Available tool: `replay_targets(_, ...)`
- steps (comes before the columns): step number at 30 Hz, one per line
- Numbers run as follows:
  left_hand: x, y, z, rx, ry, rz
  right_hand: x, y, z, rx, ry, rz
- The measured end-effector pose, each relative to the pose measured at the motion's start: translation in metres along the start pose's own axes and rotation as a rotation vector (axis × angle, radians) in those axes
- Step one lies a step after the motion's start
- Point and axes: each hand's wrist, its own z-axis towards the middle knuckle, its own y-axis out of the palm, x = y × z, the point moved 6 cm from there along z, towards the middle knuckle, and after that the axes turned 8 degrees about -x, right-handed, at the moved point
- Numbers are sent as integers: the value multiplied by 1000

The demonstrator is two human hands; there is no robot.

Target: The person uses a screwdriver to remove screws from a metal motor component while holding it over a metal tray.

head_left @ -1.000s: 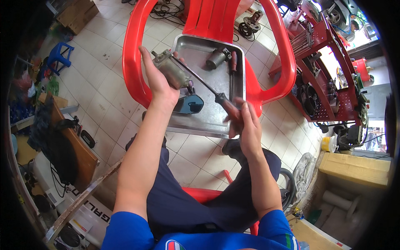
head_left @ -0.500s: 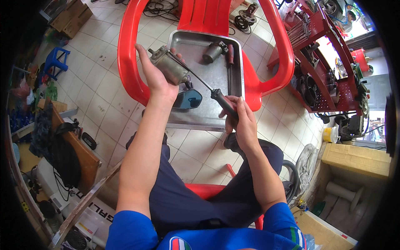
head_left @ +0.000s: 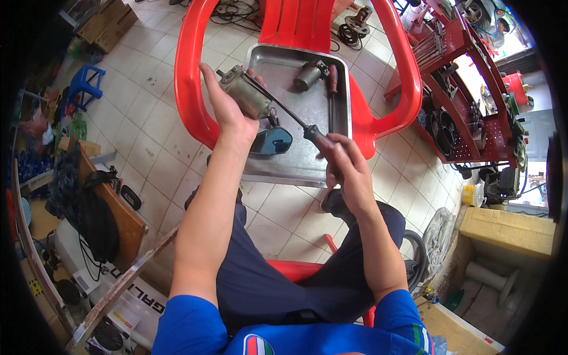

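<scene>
My left hand (head_left: 229, 115) cradles a cylindrical metal motor (head_left: 253, 100) above the tray, thumb up along its outer side and fingertips showing past its far side. In my right hand (head_left: 353, 174) is a screwdriver (head_left: 321, 139), its dark, reddish-brown handle wrapped by the fingers. The long shaft runs up and left along the motor, and its tip reaches the motor's far end; whether it sits in a screw is too small to tell. Beneath them, the metal tray (head_left: 284, 178) holds a rear-view mirror (head_left: 272, 142), a second, shorter metal motor (head_left: 309, 76) and a red-handled screwdriver (head_left: 333, 80).
The tray rests on a red plastic chair (head_left: 390, 121) facing me. To the right stands a red tool trolley (head_left: 467, 89), with a cardboard box (head_left: 506, 231) nearer. A blue stool (head_left: 86, 86) is at the far left; a wooden board (head_left: 112, 195) lies nearer.
My right hand has turned on the screwdriver handle, so its reddish-brown side now shows. The motor stays in my left hand. The whole view has shifted slightly.
</scene>
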Motion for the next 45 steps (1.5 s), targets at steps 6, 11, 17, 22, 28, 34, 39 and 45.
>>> replay_targets(6, -1, -1, 0, -9, -3, 38, -14, -2, -3, 128, -164, -261)
replay_targets(11, 0, 3, -3, 15, -11, 49, -4, 7, -3, -4, 59, -21)
replay_targets(17, -2, 4, -3, -41, -40, 20, -6, 16, -3, -69, 20, -365)
replay_targets(22, -4, 9, -5, -44, -30, 54, 4, 17, -3, -40, 132, -350)
replay_targets(28, -5, 8, -6, -47, -45, 82, 1, 15, -4, -178, 283, -259)
replay_targets(34, -2, 8, -3, -62, -20, 116, 1, 11, -7, -336, 252, -12)
replay_targets(39, -6, 11, -5, -163, -87, 49, 0, 20, -9, -360, 113, 194)
replay_targets(45, -39, 37, -38, -333, -291, -19, 11, 27, 3, -32, 128, 283)
